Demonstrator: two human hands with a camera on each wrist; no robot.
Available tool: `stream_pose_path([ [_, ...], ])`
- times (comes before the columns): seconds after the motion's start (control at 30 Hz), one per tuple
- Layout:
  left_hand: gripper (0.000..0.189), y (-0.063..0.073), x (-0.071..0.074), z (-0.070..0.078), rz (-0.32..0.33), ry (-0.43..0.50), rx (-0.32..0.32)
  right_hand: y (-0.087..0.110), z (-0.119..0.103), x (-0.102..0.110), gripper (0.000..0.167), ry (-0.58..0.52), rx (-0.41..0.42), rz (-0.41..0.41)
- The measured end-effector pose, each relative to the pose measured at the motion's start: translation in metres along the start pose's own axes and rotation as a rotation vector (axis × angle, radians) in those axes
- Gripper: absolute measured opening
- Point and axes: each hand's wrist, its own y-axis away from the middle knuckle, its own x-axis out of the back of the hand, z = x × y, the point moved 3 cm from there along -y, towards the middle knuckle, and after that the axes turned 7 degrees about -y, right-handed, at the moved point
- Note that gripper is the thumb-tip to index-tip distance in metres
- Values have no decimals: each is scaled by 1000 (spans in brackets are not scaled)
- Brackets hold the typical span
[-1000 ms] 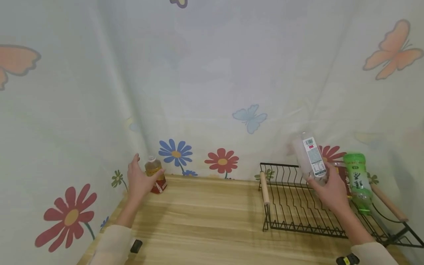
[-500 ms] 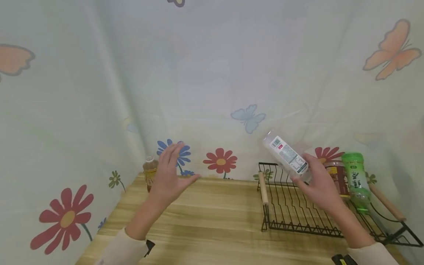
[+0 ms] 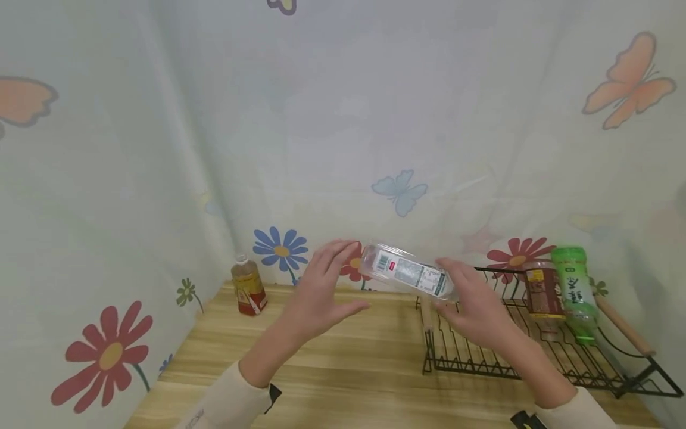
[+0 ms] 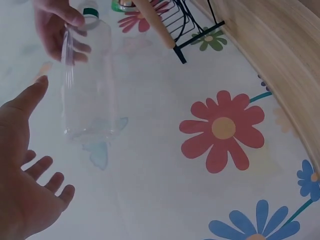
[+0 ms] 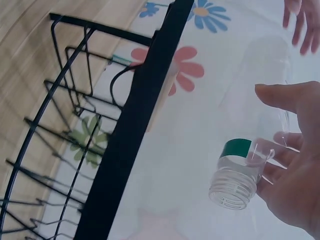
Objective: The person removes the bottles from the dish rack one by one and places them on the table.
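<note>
My right hand [image 3: 477, 304] holds a clear plastic bottle [image 3: 404, 271] by its neck end, above the left part of the rack. The bottle lies nearly level, base pointing left, a white printed label facing up. In the right wrist view, the bottle neck [image 5: 234, 187] has bare screw threads and a green band beside the fingers. My left hand [image 3: 318, 292] is close to the bottle's base, thumb and fingers spread with nothing between them. From the left wrist view, a gap shows between the left hand [image 4: 30, 190] and the bottle [image 4: 92, 95].
A black wire rack [image 3: 482, 366] with wooden handles stands on the right of the wooden table [image 3: 321, 381]. In it are a brown-labelled container [image 3: 543, 292] and a green bottle [image 3: 573, 292]. A small bottle with a red and yellow label [image 3: 249, 286] stands back left, before the flowered curtain [image 3: 321, 119].
My right hand has carried the clear bottle leftward and tipped it from nearly upright to almost level. The left hand has moved right, away from the red-and-yellow-labelled bottle, to near the clear bottle's base.
</note>
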Motion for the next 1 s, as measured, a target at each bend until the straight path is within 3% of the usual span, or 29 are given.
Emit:
stream_pose_path([
  [0.1, 113, -7, -4, 5, -16, -68, -94, 0, -9, -3, 83, 2, 24, -25],
  [0.17, 114, -11, -8, 9, -63, -114, -125, 0, -14, -6, 84, 10, 36, -44],
  [0.33, 106, -12, -18, 16, -217, -172, -105, 3, -28, -10, 85, 15, 60, -89],
  [0.43, 98, -10, -22, 19, -264, -205, -88, 6, -35, -11, 85, -7, 67, -109],
  [0.7, 92, -7, -28, 20, -298, -264, -57, 6, -38, -13, 85, -15, 72, -117],
  [1.0, 87, -5, -34, 15, -286, -186, -29, 5, -38, -18, 85, -4, 38, -90],
])
